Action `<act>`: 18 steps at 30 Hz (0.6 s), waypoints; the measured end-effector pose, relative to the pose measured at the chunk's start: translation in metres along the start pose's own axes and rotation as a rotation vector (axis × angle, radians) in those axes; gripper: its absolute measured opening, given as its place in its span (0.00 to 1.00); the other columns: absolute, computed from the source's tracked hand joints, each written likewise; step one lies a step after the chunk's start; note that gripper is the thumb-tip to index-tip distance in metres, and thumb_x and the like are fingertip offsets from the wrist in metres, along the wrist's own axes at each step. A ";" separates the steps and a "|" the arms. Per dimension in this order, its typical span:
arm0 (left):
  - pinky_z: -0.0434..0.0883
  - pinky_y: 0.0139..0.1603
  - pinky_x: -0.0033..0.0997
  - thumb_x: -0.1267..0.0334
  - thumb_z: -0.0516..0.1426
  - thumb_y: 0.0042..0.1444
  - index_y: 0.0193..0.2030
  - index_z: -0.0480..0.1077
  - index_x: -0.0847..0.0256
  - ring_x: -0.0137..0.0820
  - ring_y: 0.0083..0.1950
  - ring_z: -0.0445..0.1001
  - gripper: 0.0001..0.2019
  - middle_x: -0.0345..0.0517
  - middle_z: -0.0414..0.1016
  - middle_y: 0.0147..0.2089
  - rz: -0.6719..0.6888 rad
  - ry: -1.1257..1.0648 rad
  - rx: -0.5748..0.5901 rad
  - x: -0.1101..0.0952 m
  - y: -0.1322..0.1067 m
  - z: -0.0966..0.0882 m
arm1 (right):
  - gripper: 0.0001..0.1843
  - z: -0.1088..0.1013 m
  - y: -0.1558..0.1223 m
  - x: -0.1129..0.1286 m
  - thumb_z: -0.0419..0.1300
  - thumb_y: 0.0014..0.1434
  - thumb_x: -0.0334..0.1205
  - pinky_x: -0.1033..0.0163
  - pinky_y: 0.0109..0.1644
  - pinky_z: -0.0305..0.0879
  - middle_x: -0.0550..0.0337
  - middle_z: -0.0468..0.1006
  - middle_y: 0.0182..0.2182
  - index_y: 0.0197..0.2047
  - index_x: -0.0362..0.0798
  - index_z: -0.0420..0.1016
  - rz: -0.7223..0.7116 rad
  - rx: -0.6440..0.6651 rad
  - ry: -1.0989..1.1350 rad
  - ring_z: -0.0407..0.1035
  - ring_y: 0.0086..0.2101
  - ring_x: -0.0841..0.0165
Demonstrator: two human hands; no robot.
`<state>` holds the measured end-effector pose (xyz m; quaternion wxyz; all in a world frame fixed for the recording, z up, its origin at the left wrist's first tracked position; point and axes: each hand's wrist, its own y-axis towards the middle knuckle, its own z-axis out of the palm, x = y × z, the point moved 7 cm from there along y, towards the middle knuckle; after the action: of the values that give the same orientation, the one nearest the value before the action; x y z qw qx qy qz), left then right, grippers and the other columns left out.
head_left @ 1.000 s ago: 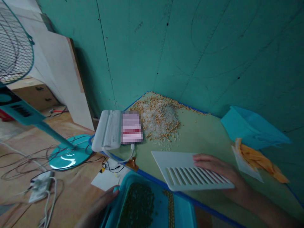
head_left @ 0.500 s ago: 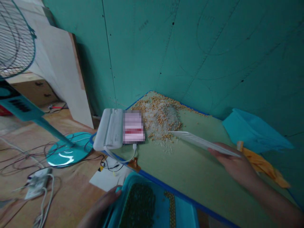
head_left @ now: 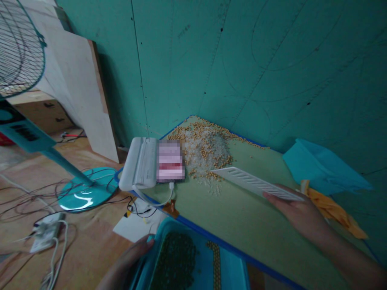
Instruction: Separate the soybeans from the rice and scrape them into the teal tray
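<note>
My right hand grips one end of a white slotted plastic board, held tilted with its far edge at a pile of yellow beans and white grains in the corner of a green table. My left hand holds the near left rim of a teal tray below the table's blue edge. The tray holds dark green beans and a strip of yellow beans.
A white device with a blurred screen lies at the table's left edge, its cable hanging down. A teal cloth and orange plastic lie at the right. A standing fan, its base and loose cables cover the floor at left.
My right hand lifted the slotted board off the table, tilted it and carried it up to the bean pile. My left hand stayed on the tray.
</note>
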<state>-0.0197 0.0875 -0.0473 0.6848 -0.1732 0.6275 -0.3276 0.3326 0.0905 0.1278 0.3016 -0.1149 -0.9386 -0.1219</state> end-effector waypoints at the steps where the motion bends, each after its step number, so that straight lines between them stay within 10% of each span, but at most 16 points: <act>1: 0.60 0.58 0.42 0.57 0.64 0.34 0.17 0.73 0.55 0.49 0.51 0.70 0.07 0.41 0.82 0.30 -0.006 0.004 -0.005 0.001 0.000 0.000 | 0.13 0.000 -0.001 0.000 0.57 0.46 0.49 0.64 0.41 0.70 0.61 0.81 0.32 0.32 0.52 0.78 0.004 0.019 -0.014 0.74 0.37 0.61; 18: 0.59 0.59 0.41 0.61 0.65 0.31 0.18 0.74 0.56 0.50 0.56 0.66 0.05 0.43 0.82 0.28 -0.050 -0.134 -0.016 0.010 -0.001 0.002 | 0.15 -0.004 0.001 -0.001 0.55 0.48 0.49 0.60 0.44 0.69 0.58 0.81 0.34 0.32 0.50 0.78 0.032 0.017 -0.042 0.73 0.40 0.59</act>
<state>-0.0179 0.0793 -0.0539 0.7154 -0.2160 0.5782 -0.3273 0.3359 0.0896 0.1304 0.2846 -0.1298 -0.9438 -0.1069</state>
